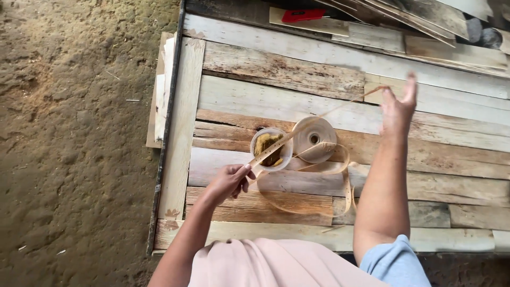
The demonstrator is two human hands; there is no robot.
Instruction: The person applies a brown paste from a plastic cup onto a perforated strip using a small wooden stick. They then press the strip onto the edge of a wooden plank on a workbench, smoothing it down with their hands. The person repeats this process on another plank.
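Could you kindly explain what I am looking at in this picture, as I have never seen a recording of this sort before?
There is no machine here: the single picture comes from a camera worn on a person's head, looking down at their own two bare hands. They stand at a workbench made of rough, weathered wooden planks, with a dirt floor to its left. On the bench sit a small clear plastic cup holding something yellowish brown and, beside it, a roll of pale tan strip. The left hand pinches one stretch of the thin pale strip near the cup, while the right hand is raised further away with the strip's far end at its fingers, so the strip runs taut between them. Loose loops of the same strip lie on the planks. A red object lies at the far edge.
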